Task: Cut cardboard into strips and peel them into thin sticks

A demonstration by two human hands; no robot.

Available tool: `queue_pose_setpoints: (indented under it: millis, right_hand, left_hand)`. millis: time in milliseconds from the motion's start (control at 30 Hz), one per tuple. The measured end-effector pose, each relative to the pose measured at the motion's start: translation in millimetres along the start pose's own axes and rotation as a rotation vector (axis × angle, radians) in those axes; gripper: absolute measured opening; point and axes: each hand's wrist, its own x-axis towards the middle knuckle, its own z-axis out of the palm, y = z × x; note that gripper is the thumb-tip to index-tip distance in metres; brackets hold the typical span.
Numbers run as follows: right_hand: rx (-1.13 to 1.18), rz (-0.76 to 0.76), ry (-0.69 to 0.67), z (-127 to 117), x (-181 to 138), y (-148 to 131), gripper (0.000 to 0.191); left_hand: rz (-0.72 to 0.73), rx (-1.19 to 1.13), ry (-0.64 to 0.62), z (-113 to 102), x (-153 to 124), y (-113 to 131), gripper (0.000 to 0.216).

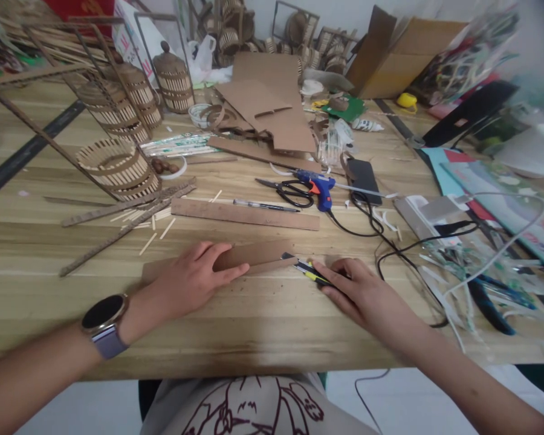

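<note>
The left forearm (36, 359) enters from eight o'clock, left hand (193, 277) palm down, thumb and index parted; the right forearm (471, 379) enters from four, right hand (357, 290) curled in a closed grip, index finger towards ten.

The head view looks forward and down from above the near edge of the surface (236, 344), close over the left hand (193, 278) and right hand (358, 290), spanning shirt (258, 411) to what seems a pale wall (344, 15).
</note>
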Motion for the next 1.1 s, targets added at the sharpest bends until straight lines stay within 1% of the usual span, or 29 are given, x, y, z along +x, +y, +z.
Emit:
queue_pose_setpoints:
  millis: [67,167,267,400,567,767,900,1000,1100]
  right_hand:
    - [0.0,0.015,-0.001,1,4,-3,0.045]
    - [-0.004,0.025,0.012,4,15,-3,0.045]
    - [-0.006,0.013,0.012,6,25,-1,0.044]
    - [-0.013,-0.02,0.001,3,26,1,0.045]
    - [-0.056,-0.022,-0.007,-1,20,-1,0.044]
    - [-0.149,-0.018,0.015,5,24,-7,0.044]
    - [-0.152,-0.033,0.02,8,20,-7,0.043]
    - [-0.138,-0.033,0.033,9,22,-10,0.042]
    - [-0.146,-0.016,0.056,12,28,-13,0.042]
  left_hand:
    - [0.0,0.015,0.014,-1,-1,4,0.062]
    - [0.001,0.026,0.064,-1,-5,13,0.052]
    - [-0.035,0.007,0.109,0,-8,20,0.046]
    - [-0.063,-0.027,0.116,1,-11,24,0.047]
    - [-0.09,-0.056,0.081,2,-11,25,0.052]
    - [-0.107,-0.067,0.074,4,-10,24,0.053]
    - [-0.106,-0.052,0.089,5,-10,25,0.054]
    - [-0.109,-0.043,0.101,4,-10,29,0.051]
    - [-0.143,-0.046,0.117,2,-9,37,0.048]
